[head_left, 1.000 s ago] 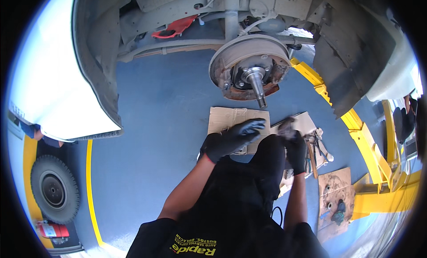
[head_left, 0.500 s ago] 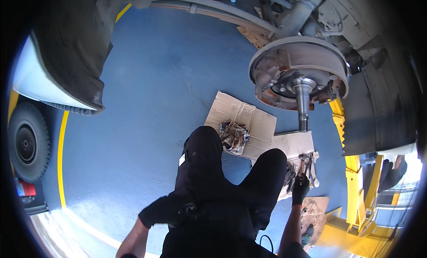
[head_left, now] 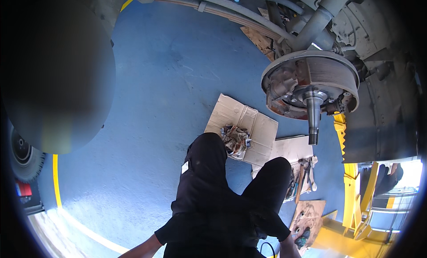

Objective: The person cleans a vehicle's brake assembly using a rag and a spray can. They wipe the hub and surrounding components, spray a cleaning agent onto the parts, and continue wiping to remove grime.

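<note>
Floor: blue workshop floor with a curved yellow line, under a raised vehicle.
Hands: neither hand shows; only bare forearms enter at the lower edge, left forearm, right forearm. How open either hand is, I cannot tell.
Legs: black trousers, knees up, between the forearms.
Tools: hammer and pliers on cardboard, just above the right forearm, beside the right knee.
Rags: bundle on a cardboard sheet, by the left knee.
Hub: brake drum plate with bare axle stub, well above the tools.
</note>
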Motion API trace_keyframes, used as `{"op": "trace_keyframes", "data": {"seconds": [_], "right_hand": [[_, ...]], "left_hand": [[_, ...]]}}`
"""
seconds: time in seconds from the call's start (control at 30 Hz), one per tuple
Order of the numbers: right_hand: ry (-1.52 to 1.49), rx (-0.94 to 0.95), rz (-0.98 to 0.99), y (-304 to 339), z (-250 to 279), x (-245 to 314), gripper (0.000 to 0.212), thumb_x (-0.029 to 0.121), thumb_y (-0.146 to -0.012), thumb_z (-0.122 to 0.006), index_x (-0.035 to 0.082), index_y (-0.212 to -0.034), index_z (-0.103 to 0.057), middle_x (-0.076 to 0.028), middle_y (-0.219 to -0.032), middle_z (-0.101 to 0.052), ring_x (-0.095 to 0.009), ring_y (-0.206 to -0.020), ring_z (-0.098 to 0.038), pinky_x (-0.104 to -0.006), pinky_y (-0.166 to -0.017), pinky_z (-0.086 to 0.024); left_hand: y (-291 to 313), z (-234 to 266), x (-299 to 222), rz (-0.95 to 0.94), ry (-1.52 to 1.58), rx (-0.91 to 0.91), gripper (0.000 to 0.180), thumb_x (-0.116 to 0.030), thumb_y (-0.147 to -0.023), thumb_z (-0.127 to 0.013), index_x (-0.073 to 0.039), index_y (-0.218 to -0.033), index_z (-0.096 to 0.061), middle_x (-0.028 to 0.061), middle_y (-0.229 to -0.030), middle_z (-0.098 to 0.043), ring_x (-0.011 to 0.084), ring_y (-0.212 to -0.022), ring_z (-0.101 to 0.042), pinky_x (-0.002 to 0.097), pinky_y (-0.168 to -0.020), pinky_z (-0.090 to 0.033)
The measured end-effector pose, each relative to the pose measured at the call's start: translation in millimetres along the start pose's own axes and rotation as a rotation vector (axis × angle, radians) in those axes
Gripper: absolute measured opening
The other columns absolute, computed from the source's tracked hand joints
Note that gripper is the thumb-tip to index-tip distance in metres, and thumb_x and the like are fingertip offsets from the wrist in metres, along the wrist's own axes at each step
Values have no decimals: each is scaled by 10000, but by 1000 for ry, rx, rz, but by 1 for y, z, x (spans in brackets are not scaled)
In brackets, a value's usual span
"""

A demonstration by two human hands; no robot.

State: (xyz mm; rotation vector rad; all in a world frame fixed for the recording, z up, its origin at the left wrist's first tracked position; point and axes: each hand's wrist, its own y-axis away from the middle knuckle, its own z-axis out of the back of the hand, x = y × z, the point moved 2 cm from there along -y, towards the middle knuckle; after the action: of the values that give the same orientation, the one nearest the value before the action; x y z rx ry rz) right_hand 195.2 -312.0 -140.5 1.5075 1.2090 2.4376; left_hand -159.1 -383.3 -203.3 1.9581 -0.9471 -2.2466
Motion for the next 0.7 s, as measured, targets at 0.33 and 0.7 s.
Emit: {"op": "trace_keyframes", "data": {"seconds": [0.33, 0.7], "right_hand": [[63, -61, -205, 48, 27, 1, 277, 100, -985, -803, 4, -1244, -777, -196, -1054, -817, -328, -926, -807, -396, -815, -618], [-106, 195, -281, 157, 28, -149, 208, 78, -1032, -670, -34, -1168, -782, -120, -996, -803, -192, -822, -767, -312, -755, -595]], "left_hand": [[-39, -24, -28, -194, -233, 216, 256, -273, -1067, -647, -55, -1149, -753, 150, -1149, -769, 310, -964, -741, 413, -888, -600], [-102, -174, -51, -828, -619, 743, 241, -238, -1072, -612, -43, -1057, -753, 135, -1101, -757, 303, -918, -714, 417, -859, -592]]}}
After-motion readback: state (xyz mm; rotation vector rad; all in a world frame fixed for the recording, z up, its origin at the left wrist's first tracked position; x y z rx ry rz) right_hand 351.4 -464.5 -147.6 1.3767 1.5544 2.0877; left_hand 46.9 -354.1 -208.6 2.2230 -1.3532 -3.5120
